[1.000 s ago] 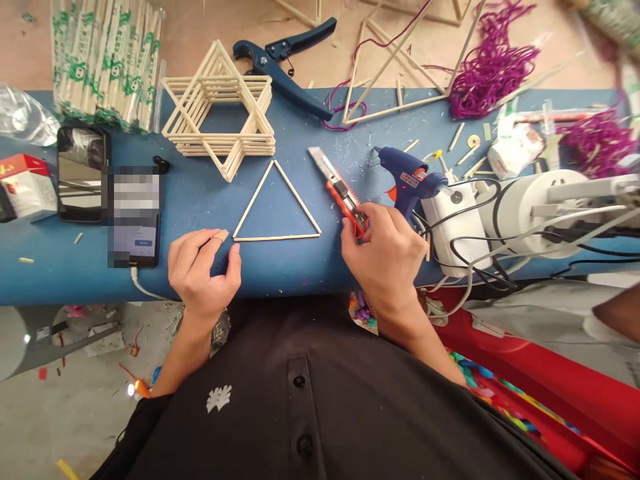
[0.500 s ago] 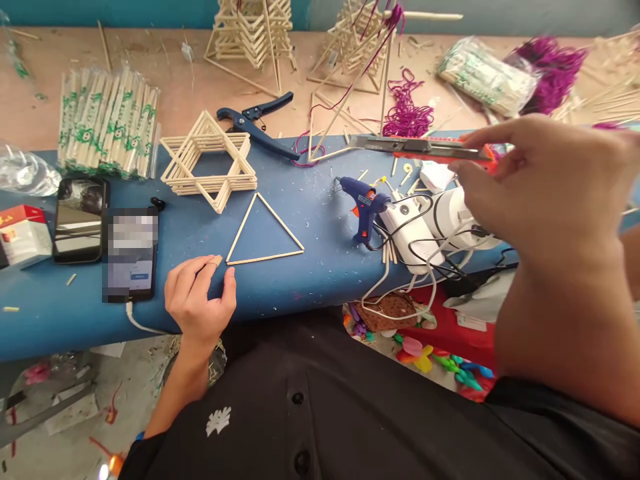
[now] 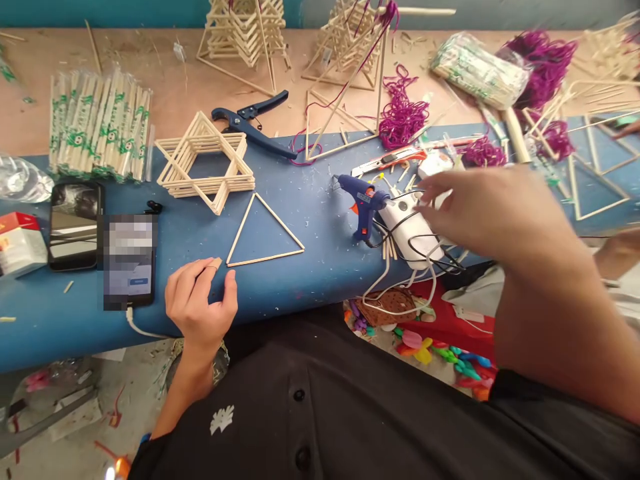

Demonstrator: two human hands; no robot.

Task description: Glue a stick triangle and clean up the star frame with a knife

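My left hand (image 3: pixel 200 300) rests at the table's front edge, its fingers bent and the thumb apart from them. A tan patch shows at the index fingertip; I cannot make out what it is. Right of that hand, a triangle of thin wooden sticks (image 3: pixel 266 257) lies flat. My right hand (image 3: pixel 495 217), slightly blurred, hovers over a white power strip (image 3: pixel 413 233) with thumb and index finger apart and nothing visible between them. Close to its fingertips is a blue glue gun (image 3: pixel 367 203). An orange utility knife (image 3: pixel 385 160) lies on the table behind the glue gun.
Behind the triangle sits a stacked stick star (image 3: pixel 220 190). Blue cutters (image 3: pixel 255 130), bundled wrapped chopsticks (image 3: pixel 100 127), purple yarn (image 3: pixel 403 117) and two phones (image 3: pixel 77 227) lie around. Cables (image 3: pixel 387 273) hang over the front edge. Another person's hand (image 3: pixel 627 130) shows far right.
My right hand has let go of the utility knife, which now lies on the table, and has moved down and left toward the glue gun. My left hand has stayed put.
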